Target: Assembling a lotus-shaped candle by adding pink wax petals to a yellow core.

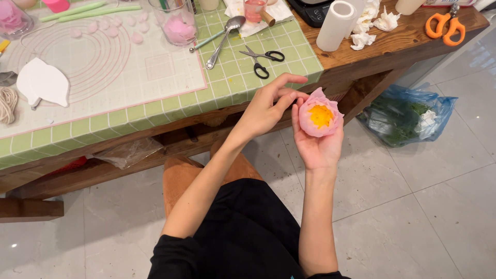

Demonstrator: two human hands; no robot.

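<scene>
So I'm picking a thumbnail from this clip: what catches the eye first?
The pink flower with a yellow centre, cupped in the right hand at mid-frame while the left hand touches its petals. Next, the orange scissors at the table's far right corner and the blue bag on the floor.

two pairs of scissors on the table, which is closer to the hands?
The black-handled scissors on the green tiled mat, just above the left hand. The orange-handled scissors lie at the far right corner.
</scene>
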